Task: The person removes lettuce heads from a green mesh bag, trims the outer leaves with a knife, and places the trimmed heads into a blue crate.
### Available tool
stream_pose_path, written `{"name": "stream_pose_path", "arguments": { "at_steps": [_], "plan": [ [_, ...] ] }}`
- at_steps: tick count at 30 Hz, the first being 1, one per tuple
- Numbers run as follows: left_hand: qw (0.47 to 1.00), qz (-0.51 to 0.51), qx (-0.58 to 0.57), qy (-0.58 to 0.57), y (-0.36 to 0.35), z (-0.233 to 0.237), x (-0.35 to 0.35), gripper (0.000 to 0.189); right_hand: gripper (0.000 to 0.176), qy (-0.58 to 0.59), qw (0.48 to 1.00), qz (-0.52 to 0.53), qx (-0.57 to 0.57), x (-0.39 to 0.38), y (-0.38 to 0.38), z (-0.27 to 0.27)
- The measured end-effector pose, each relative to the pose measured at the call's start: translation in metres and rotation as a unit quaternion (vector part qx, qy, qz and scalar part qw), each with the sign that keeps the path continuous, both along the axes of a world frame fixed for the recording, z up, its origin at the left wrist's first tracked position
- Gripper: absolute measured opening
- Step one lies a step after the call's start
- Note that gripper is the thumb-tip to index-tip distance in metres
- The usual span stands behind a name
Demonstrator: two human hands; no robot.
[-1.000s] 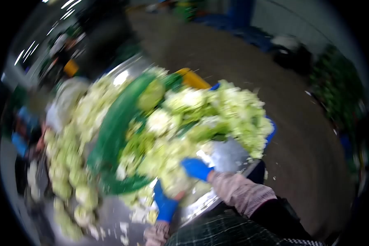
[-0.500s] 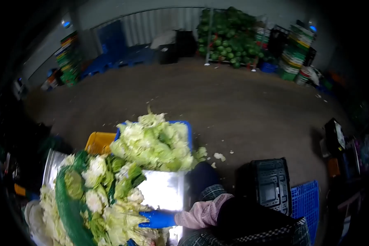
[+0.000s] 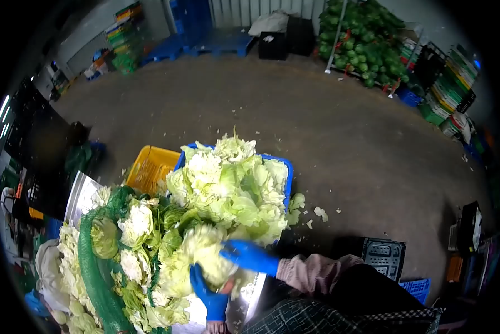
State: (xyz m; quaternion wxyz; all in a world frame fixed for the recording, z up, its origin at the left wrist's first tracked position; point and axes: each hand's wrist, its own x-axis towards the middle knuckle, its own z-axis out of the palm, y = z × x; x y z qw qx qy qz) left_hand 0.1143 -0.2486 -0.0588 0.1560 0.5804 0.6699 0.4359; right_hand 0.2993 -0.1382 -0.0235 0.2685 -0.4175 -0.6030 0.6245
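A pale cabbage head (image 3: pixel 210 261), smeared by motion, sits between my two hands over the metal table (image 3: pixel 83 192). My left hand (image 3: pixel 210 298), in a blue glove, reaches up from below with its fingers against the cabbage's lower side and its thumb apart. From the right comes my right hand (image 3: pixel 251 257), also blue-gloved, its fingers closed in on the cabbage's right side. Loose leaves and other trimmed cabbages (image 3: pixel 136 222) lie to the left, beside a long green net bag (image 3: pixel 94 273).
Past the table stands a blue crate (image 3: pixel 289 183) heaped with cabbage leaves (image 3: pixel 233 183), next to a yellow crate (image 3: pixel 150 167). A dark crate (image 3: pixel 383 259) and a blue one (image 3: pixel 416 289) sit at right. Bagged cabbages (image 3: pixel 361 47) are stacked by the far wall.
My right hand has come off the leaf pile and is at a cabbage head. My left hand has risen into view from the bottom edge. The camera view has shifted and tilted.
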Motion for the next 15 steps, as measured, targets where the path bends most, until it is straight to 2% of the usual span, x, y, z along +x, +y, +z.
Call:
{"name": "stream_pose_path", "arguments": {
  "at_steps": [1,2,3,4,6,8,9,11,13,14,15],
  "plan": [
    [1.0,-0.023,-0.002,0.001,0.028,0.006,0.018,0.104,0.046,0.066,0.993,-0.088,-0.041,0.01,0.014,-0.015],
    [0.999,-0.051,-0.001,-0.008,0.059,0.011,0.034,0.105,0.043,0.051,0.99,-0.127,-0.042,0.028,0.036,-0.018],
    [0.994,-0.086,-0.068,-0.002,0.092,0.025,0.051,0.105,0.041,0.035,0.985,-0.164,-0.04,0.05,0.062,-0.02],
    [0.992,-0.116,-0.052,0.013,0.124,-0.01,0.062,0.105,0.039,0.007,0.979,-0.196,-0.06,0.07,0.086,-0.027],
    [0.978,-0.167,-0.083,0.098,0.191,-0.023,0.1,0.104,0.036,-0.046,0.964,-0.256,-0.063,0.104,0.128,-0.061],
    [0.969,-0.213,-0.105,0.062,0.25,-0.077,0.129,0.104,0.035,-0.114,0.942,-0.313,-0.042,0.127,0.167,-0.091],
    [0.963,-0.237,-0.114,0.056,0.276,-0.1,0.143,0.104,0.033,-0.126,0.928,-0.35,0.022,0.14,0.183,-0.121],
    [0.925,-0.276,-0.158,0.206,0.317,-0.14,0.167,0.102,0.032,-0.185,0.877,-0.414,0.159,0.152,0.209,-0.176],
    [0.888,-0.336,-0.131,0.286,0.332,-0.164,0.185,0.096,0.03,-0.216,0.852,-0.4,0.26,0.145,0.233,-0.193],
    [0.891,-0.352,-0.126,0.257,0.331,-0.182,0.189,0.093,0.03,-0.158,0.9,-0.391,0.11,0.135,0.242,-0.18],
    [0.892,-0.371,-0.119,0.229,0.331,-0.198,0.19,0.092,0.026,-0.202,0.894,-0.376,0.136,0.132,0.252,-0.2]
  ]
}}
